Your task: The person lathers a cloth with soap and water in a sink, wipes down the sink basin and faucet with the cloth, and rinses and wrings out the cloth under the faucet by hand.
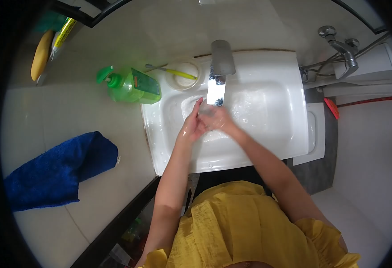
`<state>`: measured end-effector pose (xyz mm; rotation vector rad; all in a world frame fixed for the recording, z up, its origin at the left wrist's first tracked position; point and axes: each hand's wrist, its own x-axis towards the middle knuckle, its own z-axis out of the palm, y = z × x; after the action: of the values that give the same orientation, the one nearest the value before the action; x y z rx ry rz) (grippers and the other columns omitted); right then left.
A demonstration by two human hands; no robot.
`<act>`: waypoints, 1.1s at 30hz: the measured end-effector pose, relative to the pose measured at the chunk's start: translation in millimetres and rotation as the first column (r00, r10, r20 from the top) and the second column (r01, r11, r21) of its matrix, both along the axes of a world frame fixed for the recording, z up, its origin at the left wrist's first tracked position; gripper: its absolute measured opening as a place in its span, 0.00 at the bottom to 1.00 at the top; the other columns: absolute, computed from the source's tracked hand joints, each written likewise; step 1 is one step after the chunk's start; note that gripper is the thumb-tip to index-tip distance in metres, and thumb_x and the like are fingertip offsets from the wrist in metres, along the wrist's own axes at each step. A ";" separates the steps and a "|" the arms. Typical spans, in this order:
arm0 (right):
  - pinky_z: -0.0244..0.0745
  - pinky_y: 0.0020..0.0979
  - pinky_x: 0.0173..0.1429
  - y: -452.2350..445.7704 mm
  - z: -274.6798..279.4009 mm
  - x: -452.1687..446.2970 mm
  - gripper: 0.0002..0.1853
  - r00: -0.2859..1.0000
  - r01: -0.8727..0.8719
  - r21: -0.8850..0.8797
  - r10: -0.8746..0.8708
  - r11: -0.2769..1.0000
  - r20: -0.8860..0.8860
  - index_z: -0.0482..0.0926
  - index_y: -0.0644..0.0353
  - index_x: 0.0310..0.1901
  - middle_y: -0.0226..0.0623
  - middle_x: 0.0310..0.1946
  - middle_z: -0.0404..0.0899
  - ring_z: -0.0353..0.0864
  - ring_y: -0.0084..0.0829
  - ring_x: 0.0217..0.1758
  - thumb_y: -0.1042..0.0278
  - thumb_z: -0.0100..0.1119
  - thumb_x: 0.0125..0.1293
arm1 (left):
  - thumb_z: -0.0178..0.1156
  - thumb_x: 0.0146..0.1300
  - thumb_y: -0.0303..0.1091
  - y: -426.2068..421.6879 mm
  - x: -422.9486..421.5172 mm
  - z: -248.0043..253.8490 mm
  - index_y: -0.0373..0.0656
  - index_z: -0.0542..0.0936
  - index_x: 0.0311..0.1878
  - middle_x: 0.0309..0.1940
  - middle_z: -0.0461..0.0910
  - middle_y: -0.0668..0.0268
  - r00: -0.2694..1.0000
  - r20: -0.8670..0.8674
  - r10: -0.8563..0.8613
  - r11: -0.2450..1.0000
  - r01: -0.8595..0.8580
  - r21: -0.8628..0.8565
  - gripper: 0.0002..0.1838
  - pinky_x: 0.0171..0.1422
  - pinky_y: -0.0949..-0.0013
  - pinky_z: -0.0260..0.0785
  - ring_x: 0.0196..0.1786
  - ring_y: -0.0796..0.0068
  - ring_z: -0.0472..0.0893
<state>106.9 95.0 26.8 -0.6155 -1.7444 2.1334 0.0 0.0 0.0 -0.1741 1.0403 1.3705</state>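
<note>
My wet left hand [195, 125] unclenched, fingers extended, my right hand [218, 119] blurred close against it, its grip impossible to tell, both at the flat chrome faucet's [223, 58] outlet end, over the glossy white rectangular sink [272, 111].

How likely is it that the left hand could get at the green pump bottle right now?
Probably yes: only bare sink seems to lie between the left hand and the green pump bottle, and the toothbrush lies off that path.
</note>
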 end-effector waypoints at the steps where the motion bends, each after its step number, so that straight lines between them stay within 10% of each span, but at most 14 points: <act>1: 0.75 0.41 0.40 -16.9 12.3 0.4 0.17 0.996 0.078 0.402 -0.051 0.912 -0.077 0.79 0.57 0.45 0.41 0.39 0.83 0.82 0.35 0.35 0.67 0.65 0.52 | 0.48 0.66 0.52 2.5 -3.5 -32.4 0.51 0.60 0.67 0.56 0.69 0.62 0.992 0.123 0.021 0.998 -0.028 0.060 0.29 0.57 0.51 0.67 0.53 0.66 0.75; 4: 0.72 0.37 0.37 -47.2 62.4 2.9 0.12 0.999 0.028 0.775 -0.046 0.631 0.001 0.77 0.57 0.37 0.39 0.33 0.79 0.80 0.40 0.35 0.65 0.63 0.50 | 0.50 0.66 0.50 5.8 -5.8 -38.5 0.49 0.69 0.56 0.40 0.77 0.63 0.912 0.411 0.017 0.992 -0.067 0.109 0.21 0.44 0.61 0.72 0.39 0.70 0.77; 7: 0.71 0.39 0.39 -24.4 30.8 -2.2 0.10 0.954 0.113 0.654 -0.265 0.748 0.139 0.76 0.57 0.35 0.40 0.32 0.78 0.78 0.44 0.36 0.66 0.61 0.51 | 0.51 0.66 0.46 7.8 25.3 -33.6 0.46 0.74 0.49 0.41 0.78 0.66 0.904 0.413 0.111 0.883 -0.280 0.376 0.16 0.46 0.64 0.73 0.42 0.71 0.78; 9: 0.70 0.43 0.40 3.7 -1.4 -4.1 0.10 0.917 0.339 0.196 -0.369 0.920 0.150 0.74 0.59 0.33 0.44 0.31 0.77 0.76 0.47 0.38 0.65 0.60 0.51 | 0.51 0.65 0.44 26.8 30.0 -1.5 0.47 0.73 0.51 0.45 0.78 0.64 0.951 0.022 0.309 0.947 -0.306 -0.100 0.16 0.53 0.60 0.72 0.47 0.67 0.78; 15: 0.68 0.44 0.41 -10.1 -13.2 -6.8 0.12 0.849 0.318 0.667 -0.516 0.673 0.116 0.74 0.65 0.33 0.46 0.33 0.76 0.73 0.51 0.38 0.63 0.59 0.53 | 0.53 0.65 0.41 21.8 21.1 -1.7 0.43 0.72 0.52 0.45 0.77 0.63 0.945 0.180 0.273 0.959 -0.282 0.027 0.17 0.53 0.62 0.72 0.48 0.67 0.78; 18: 0.69 0.43 0.43 -45.5 28.0 2.3 0.15 0.980 0.128 0.744 -0.199 0.656 0.006 0.78 0.59 0.37 0.43 0.38 0.76 0.74 0.47 0.41 0.58 0.62 0.52 | 0.54 0.65 0.40 9.2 11.0 5.4 0.43 0.72 0.52 0.45 0.77 0.63 0.957 0.244 0.156 0.942 -0.218 0.254 0.16 0.51 0.62 0.73 0.47 0.68 0.77; 20: 0.65 0.43 0.42 -53.9 40.2 4.3 0.12 0.986 -0.014 0.782 -0.120 0.623 0.113 0.75 0.60 0.33 0.46 0.33 0.74 0.72 0.46 0.43 0.60 0.59 0.54 | 0.55 0.64 0.39 13.6 15.8 7.7 0.43 0.73 0.51 0.43 0.77 0.63 0.970 0.167 0.176 0.957 -0.209 0.204 0.15 0.50 0.62 0.73 0.46 0.69 0.77; 22: 0.66 0.39 0.40 -36.2 -11.5 -8.8 0.10 0.883 0.211 0.728 -0.447 0.652 0.145 0.76 0.59 0.32 0.42 0.31 0.74 0.72 0.40 0.39 0.62 0.60 0.54 | 0.56 0.63 0.40 27.0 34.8 13.3 0.44 0.73 0.49 0.42 0.77 0.64 0.963 -0.007 0.270 0.960 -0.270 -0.075 0.15 0.47 0.63 0.72 0.45 0.71 0.77; 24: 0.71 0.34 0.42 6.3 -27.5 -4.0 0.05 0.824 0.448 0.232 -0.499 0.864 0.268 0.77 0.60 0.28 0.38 0.23 0.77 0.77 0.31 0.31 0.69 0.61 0.52 | 0.56 0.60 0.40 25.6 41.6 -4.1 0.42 0.75 0.48 0.41 0.76 0.65 0.945 -0.198 0.261 0.950 -0.288 -0.122 0.16 0.45 0.65 0.70 0.43 0.73 0.76; 27: 0.68 0.28 0.40 21.0 -42.1 -5.0 0.17 0.810 0.508 -0.080 -0.445 0.858 0.382 0.75 0.60 0.38 0.37 0.39 0.76 0.70 0.28 0.36 0.54 0.62 0.58 | 0.54 0.61 0.41 41.4 47.3 57.1 0.39 0.75 0.48 0.41 0.75 0.66 0.939 -0.277 0.204 0.936 -0.270 -0.227 0.17 0.46 0.68 0.69 0.42 0.73 0.75; 31: 0.71 0.29 0.45 20.3 -30.3 2.1 0.24 0.963 0.242 -0.891 -0.206 0.383 0.173 0.71 0.59 0.49 0.40 0.49 0.74 0.74 0.28 0.46 0.52 0.63 0.58 | 0.52 0.62 0.44 25.8 26.7 37.7 0.42 0.74 0.51 0.44 0.75 0.65 0.916 -0.400 -0.018 0.998 -0.009 -0.064 0.20 0.48 0.67 0.68 0.43 0.71 0.75; 33: 0.72 0.31 0.48 22.5 -29.2 -1.3 0.23 0.950 0.288 -0.819 -0.254 0.496 0.181 0.72 0.60 0.49 0.37 0.50 0.74 0.75 0.30 0.48 0.53 0.63 0.57 | 0.51 0.62 0.48 20.5 17.8 33.7 0.45 0.74 0.53 0.45 0.74 0.64 0.768 -0.615 -0.181 0.983 0.148 -0.104 0.21 0.49 0.66 0.68 0.43 0.70 0.75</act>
<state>105.6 117.5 -2.4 -1.0713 -0.4070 2.6210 17.8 20.5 33.7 0.3626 1.6026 1.2613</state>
